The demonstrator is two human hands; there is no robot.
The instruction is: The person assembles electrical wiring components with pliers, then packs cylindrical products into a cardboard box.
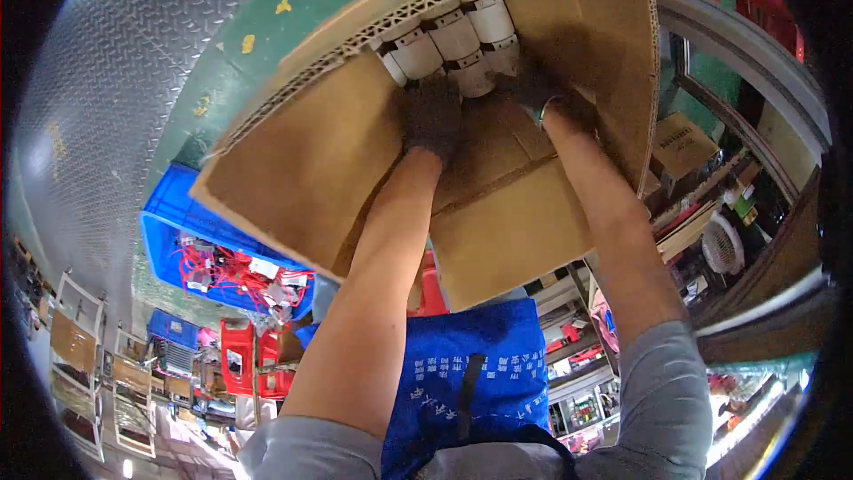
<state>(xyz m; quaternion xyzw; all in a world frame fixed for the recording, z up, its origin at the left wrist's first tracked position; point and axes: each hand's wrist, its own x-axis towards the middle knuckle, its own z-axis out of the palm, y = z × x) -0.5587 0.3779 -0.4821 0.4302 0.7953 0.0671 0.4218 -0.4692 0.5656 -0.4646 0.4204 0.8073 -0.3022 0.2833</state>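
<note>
Both my arms reach deep into an open cardboard box. Several white cylindrical parts with dark bands lie packed side by side at its far end. My left hand, in a dark glove, rests against the nearest white cylinders; its fingers are in shadow. My right hand, also gloved, touches the cylinders on the right. I cannot tell whether either hand has closed around a part. The box flaps stand open on both sides.
A blue crate holding red-wired parts sits left of the box, with a red crate below it. A blue apron covers my front. Diamond-plate metal flooring is at left; shelves, a carton and a small fan at right.
</note>
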